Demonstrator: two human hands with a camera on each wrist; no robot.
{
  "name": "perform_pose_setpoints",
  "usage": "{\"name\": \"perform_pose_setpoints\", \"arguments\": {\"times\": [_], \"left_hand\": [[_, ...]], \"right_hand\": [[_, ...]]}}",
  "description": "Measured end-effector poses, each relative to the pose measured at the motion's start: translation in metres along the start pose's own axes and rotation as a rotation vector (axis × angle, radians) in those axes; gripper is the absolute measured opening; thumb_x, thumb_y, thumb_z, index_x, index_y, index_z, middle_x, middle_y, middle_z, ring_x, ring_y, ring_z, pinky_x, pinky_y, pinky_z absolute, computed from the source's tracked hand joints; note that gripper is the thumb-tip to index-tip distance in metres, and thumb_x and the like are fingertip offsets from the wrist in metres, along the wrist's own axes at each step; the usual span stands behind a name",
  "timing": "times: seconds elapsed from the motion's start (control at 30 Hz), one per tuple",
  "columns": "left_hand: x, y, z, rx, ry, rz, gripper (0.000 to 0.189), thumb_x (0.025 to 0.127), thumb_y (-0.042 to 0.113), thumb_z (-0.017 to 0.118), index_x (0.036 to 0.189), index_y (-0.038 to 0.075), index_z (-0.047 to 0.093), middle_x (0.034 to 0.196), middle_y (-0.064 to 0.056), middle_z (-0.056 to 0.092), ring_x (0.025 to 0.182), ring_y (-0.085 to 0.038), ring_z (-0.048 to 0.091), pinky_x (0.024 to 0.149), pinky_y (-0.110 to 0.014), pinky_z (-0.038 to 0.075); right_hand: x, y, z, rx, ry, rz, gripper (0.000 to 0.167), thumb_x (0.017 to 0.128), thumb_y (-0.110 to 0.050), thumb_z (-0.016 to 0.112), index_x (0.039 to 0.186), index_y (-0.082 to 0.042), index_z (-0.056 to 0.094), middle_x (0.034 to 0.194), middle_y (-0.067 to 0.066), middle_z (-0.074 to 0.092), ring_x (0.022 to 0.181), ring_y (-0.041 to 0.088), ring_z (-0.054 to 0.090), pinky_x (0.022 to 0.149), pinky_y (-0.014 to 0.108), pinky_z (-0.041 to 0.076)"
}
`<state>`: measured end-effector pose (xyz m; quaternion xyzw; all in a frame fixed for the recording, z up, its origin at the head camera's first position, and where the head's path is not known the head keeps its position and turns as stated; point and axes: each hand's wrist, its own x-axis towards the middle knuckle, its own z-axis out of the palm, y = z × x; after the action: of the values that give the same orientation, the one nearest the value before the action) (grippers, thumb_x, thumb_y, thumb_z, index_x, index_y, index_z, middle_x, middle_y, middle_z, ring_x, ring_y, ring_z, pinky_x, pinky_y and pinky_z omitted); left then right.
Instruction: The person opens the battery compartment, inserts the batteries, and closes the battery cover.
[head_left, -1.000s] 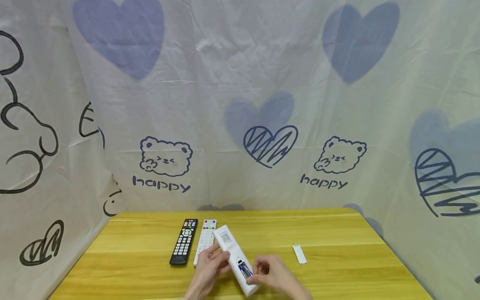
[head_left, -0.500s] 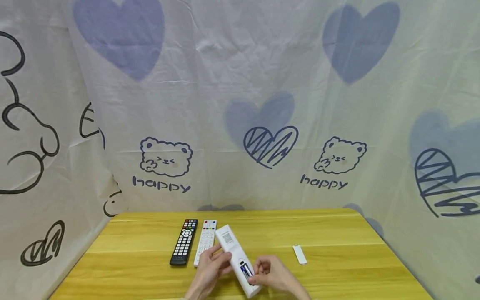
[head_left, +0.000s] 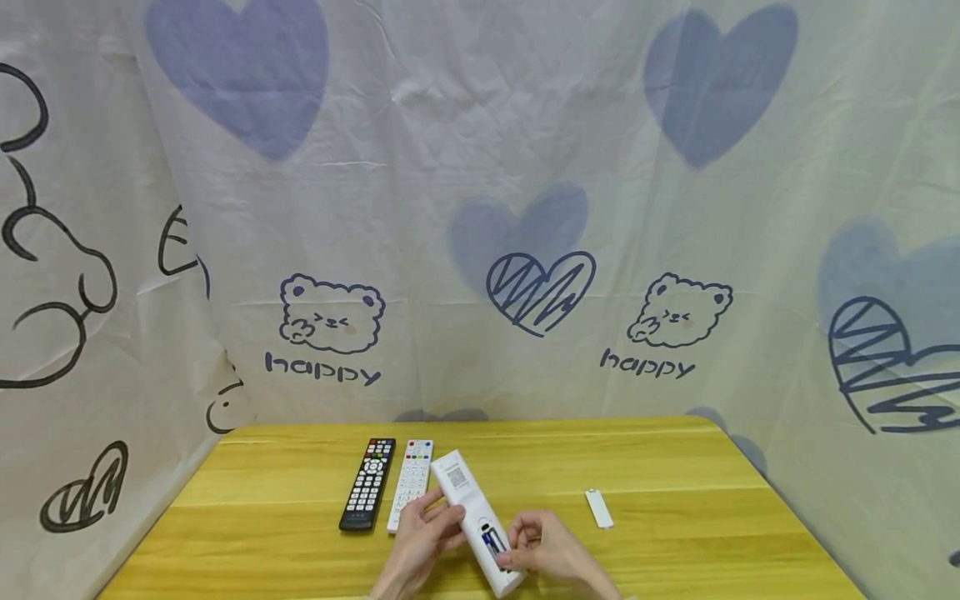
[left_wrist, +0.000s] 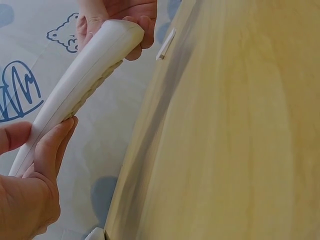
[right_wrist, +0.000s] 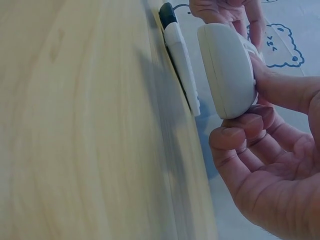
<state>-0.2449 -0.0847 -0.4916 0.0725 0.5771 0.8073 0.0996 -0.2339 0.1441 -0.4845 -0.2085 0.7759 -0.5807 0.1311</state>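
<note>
A white remote control (head_left: 459, 493) is held back side up, tilted, over the table. My left hand (head_left: 422, 533) grips its left side around the middle, thumb on the back and fingers underneath. Two blue-and-silver batteries (head_left: 492, 540) lie in its uncovered battery compartment, partly hidden by my right thumb. My right hand (head_left: 549, 546) is at the lower end, thumb over the compartment. In the right wrist view its curled fingers (right_wrist: 250, 122) meet the edge of the remote. The remote's button side (left_wrist: 95, 86) faces down in the left wrist view.
A white battery cover (head_left: 599, 509) lies on the wooden table (head_left: 675, 467) to the right. On the left, a black remote control (head_left: 367, 485) and a second white remote control (head_left: 415, 468) lie side by side, buttons up. A printed cloth (head_left: 450, 167) hangs behind the table.
The held remote has shifted slightly right and turned a little. My right thumb has moved slightly along the compartment, and the batteries look lower in it.
</note>
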Motion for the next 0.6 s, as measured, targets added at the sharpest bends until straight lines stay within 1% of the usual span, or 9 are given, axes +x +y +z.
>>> {"name": "perform_pose_setpoints", "arguments": {"times": [0.17, 0.4, 0.6], "left_hand": [[-0.0002, 0.0002, 0.0003, -0.001, 0.001, 0.0, 0.07, 0.097, 0.003, 0.059, 0.151, -0.017, 0.019, 0.13, -0.03, 0.063, 0.098, -0.019, 0.074, 0.087, -0.03, 0.063], [0.0001, -0.0006, 0.001, -0.006, -0.002, 0.004, 0.07, 0.097, 0.003, 0.059, 0.151, -0.017, 0.019, 0.132, -0.031, 0.062, 0.099, -0.02, 0.074, 0.088, -0.032, 0.063], [-0.0004, -0.0015, 0.0013, 0.002, -0.002, 0.0, 0.07, 0.097, 0.003, 0.059, 0.151, -0.017, 0.02, 0.133, -0.031, 0.061, 0.099, -0.02, 0.074, 0.088, -0.032, 0.063]], "right_hand": [[0.0001, 0.0004, -0.0006, 0.012, -0.001, 0.018, 0.03, 0.084, -0.007, 0.077, 0.091, 0.015, 0.056, 0.07, -0.005, 0.056, 0.058, 0.003, 0.048, 0.049, 0.013, 0.041], [-0.0001, 0.0022, -0.0025, 0.005, -0.023, -0.007, 0.027, 0.084, -0.002, 0.072, 0.095, 0.016, 0.055, 0.07, -0.006, 0.053, 0.061, 0.001, 0.049, 0.054, 0.013, 0.042], [-0.0003, 0.0021, -0.0029, 0.007, -0.048, -0.028, 0.027, 0.085, -0.001, 0.07, 0.096, 0.018, 0.054, 0.07, -0.005, 0.053, 0.06, 0.001, 0.048, 0.053, 0.013, 0.042]]}}
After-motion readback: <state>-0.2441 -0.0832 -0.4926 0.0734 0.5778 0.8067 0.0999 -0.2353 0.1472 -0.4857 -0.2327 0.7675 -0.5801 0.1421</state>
